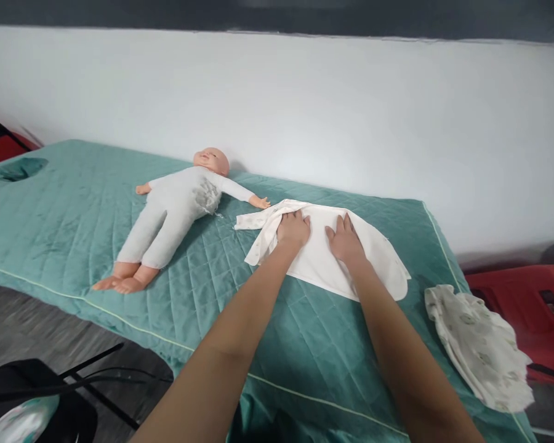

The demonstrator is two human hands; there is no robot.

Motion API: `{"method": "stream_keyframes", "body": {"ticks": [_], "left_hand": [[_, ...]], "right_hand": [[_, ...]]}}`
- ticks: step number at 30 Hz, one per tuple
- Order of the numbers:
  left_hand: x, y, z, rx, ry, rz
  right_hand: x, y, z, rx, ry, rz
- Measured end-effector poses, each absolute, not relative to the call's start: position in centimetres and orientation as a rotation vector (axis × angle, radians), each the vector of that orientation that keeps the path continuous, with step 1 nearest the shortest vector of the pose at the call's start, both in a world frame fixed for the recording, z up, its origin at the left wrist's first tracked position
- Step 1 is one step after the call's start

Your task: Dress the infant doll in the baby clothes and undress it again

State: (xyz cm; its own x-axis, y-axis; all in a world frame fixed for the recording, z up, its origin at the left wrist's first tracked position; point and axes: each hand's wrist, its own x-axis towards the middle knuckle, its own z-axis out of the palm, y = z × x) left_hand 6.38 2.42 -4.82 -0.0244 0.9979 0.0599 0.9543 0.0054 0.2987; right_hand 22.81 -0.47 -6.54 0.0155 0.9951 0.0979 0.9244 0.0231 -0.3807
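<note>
A small white baby garment (325, 271) lies spread on the green quilted cover, one sleeve pointing left. My left hand (294, 229) rests on its left part, over a bunched fold, with the fingers laid down on the cloth. On the middle of the same cloth, my right hand (345, 241) lies palm down with fingers apart. To the left a baby doll (170, 209) lies on its back, its white cloth body worn and frayed at one side. One doll hand nearly reaches the garment's upper edge; I cannot tell whether they touch.
The green quilted cover (74, 215) spreads over a long bed against a white wall (277, 111). A crumpled patterned cloth (482, 347) sits at the right edge, beside a red plastic object (526, 307). A hole (21, 169) shows far left. Below stands a black bag-like thing (74, 406).
</note>
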Motion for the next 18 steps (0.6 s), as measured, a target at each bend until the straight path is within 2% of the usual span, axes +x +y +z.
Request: {"method": "stream_keyframes", "body": {"ticks": [4, 12, 18], "left_hand": [[6.9, 1.3, -4.9, 2.098, 2.111, 0.423], [7.5, -6.0, -5.3, 2.255, 2.003, 0.393], [5.2, -12.3, -5.4, 2.459, 1.835, 0.508]], "right_hand": [[22.5, -0.6, -6.2, -2.008, -2.005, 0.255], [22.3, -4.4, -5.1, -2.049, -2.190, 0.193], [23.0, -10.4, -5.7, -1.954, -2.342, -0.057]]}}
